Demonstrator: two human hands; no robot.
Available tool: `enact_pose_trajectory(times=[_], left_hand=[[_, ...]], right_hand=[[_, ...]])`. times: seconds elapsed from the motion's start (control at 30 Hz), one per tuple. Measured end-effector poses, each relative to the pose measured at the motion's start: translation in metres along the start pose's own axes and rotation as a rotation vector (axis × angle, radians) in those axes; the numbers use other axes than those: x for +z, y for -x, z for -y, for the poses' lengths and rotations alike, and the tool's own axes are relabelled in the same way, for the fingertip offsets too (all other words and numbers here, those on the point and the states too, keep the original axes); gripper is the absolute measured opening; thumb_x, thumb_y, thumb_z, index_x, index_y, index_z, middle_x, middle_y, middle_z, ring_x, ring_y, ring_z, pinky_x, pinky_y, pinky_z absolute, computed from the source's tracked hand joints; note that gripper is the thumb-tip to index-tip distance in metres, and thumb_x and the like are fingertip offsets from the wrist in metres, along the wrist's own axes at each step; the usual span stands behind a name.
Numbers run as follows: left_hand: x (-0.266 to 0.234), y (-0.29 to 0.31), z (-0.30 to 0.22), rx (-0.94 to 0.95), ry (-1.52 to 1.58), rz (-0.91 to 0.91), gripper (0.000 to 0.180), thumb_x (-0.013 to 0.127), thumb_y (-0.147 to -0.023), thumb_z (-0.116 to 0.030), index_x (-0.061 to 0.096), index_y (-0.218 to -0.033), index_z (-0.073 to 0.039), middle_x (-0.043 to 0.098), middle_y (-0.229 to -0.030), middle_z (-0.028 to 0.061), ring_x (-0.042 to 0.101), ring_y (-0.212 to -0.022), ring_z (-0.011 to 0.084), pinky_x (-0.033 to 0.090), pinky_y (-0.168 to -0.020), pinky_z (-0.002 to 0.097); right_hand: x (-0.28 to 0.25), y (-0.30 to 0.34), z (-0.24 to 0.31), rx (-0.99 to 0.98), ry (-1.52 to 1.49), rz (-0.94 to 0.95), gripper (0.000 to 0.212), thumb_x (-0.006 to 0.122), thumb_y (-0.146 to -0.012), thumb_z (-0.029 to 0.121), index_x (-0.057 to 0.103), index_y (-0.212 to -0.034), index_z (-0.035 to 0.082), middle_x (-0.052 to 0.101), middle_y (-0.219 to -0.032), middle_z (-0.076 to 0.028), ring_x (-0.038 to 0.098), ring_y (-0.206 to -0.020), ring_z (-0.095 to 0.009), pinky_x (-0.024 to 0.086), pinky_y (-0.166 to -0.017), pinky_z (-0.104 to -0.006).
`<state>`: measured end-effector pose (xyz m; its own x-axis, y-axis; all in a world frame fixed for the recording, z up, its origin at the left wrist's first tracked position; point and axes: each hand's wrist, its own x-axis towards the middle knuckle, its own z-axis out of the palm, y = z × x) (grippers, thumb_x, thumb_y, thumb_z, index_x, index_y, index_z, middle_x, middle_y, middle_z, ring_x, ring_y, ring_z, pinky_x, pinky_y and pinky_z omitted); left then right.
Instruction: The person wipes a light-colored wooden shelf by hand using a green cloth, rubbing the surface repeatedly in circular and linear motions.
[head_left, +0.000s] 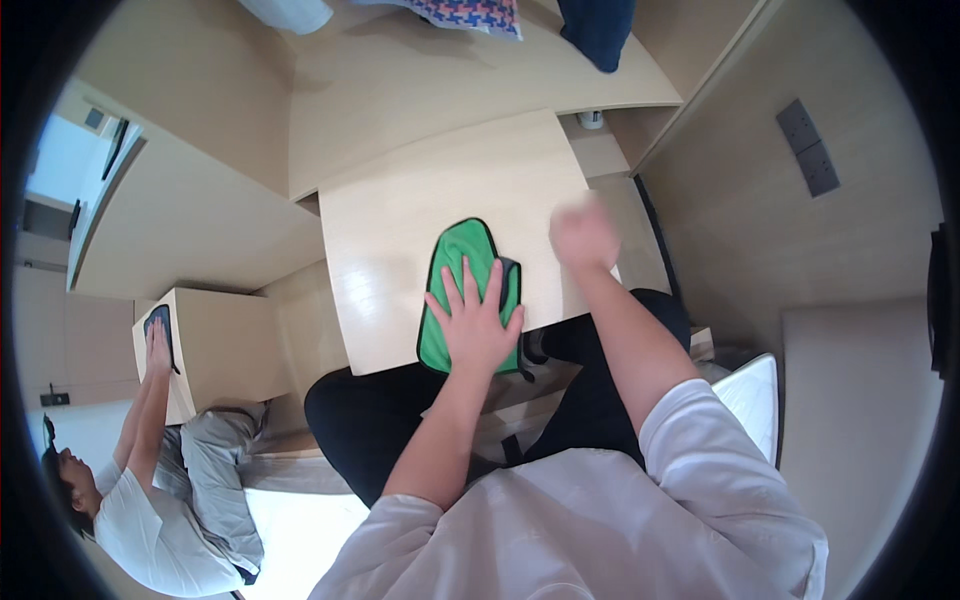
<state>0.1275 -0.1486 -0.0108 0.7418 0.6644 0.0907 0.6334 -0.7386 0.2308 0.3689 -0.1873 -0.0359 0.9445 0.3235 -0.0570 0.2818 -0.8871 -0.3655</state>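
One black-edged green cloth [462, 240] lies under your flat, spread left hand [476, 325]; at two o'clock from there, your blurred right hand [585, 232] seems curled, contents unclear.

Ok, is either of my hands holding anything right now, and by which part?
Your left hand lies flat on the green cloth, pressing rather than visibly gripping it. Your right hand is blurred, so I can't tell whether it holds anything.

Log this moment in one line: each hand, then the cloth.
Left hand: spread flat on green cloth | Right hand: blurred, near right edge of pale tabletop | Cloth: mostly on tabletop, overlapping its near edge
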Motion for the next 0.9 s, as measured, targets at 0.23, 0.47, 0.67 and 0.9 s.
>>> enact_pose_trajectory(times=[0.23, 0.47, 0.67, 0.9], left_hand=[[-0.009, 0.031, 0.01, 0.094, -0.018, 0.039, 0.08, 0.062, -0.099, -0.063, 0.039, -0.169, -0.033, 0.03, -0.175, 0.0221, 0.017, -0.162, 0.0547, 0.01, -0.119, 0.0862], [0.007, -0.071, 0.004, 0.166, -0.025, -0.002, 0.088, 0.059, -0.099, -0.066, 0.031, -0.173, -0.027, 0.023, -0.177, 0.0268, 0.013, -0.163, 0.0562, 0.009, -0.119, 0.0852], [0.04, -0.192, -0.029, 0.144, 0.114, -0.171, 0.094, 0.061, -0.097, -0.065, 0.026, -0.174, -0.025, 0.018, -0.178, 0.0282, 0.013, -0.163, 0.0543, 0.013, -0.122, 0.081], [0.061, -0.317, -0.083, 0.185, -0.002, -0.195, 0.082, 0.066, -0.097, -0.059, 0.044, -0.165, -0.019, 0.039, -0.168, 0.0264, 0.031, -0.158, 0.0471, 0.023, -0.123, 0.0743]], right_hand=[[-0.005, 0.009, 0.007, 0.01, 0.004, -0.082, 0.051, 0.057, -0.102, 0.047, 0.057, -0.123, 0.001, 0.069, -0.122, -0.024, 0.071, -0.112, -0.041, 0.058, -0.092, -0.0558], [-0.008, 0.008, 0.012, 0.034, 0.048, -0.044, 0.051, 0.056, -0.103, 0.047, 0.057, -0.124, 0.001, 0.069, -0.123, -0.024, 0.069, -0.113, -0.042, 0.056, -0.094, -0.0569], [-0.013, 0.01, 0.013, 0.0, -0.005, -0.004, 0.054, 0.056, -0.103, 0.049, 0.055, -0.128, 0.001, 0.068, -0.121, -0.024, 0.068, -0.112, -0.042, 0.055, -0.092, -0.0569], [-0.021, 0.009, 0.015, 0.008, -0.028, 0.031, 0.07, 0.059, -0.1, 0.054, 0.052, -0.14, -0.002, 0.066, -0.123, -0.024, 0.068, -0.112, -0.043, 0.054, -0.093, -0.0559]])
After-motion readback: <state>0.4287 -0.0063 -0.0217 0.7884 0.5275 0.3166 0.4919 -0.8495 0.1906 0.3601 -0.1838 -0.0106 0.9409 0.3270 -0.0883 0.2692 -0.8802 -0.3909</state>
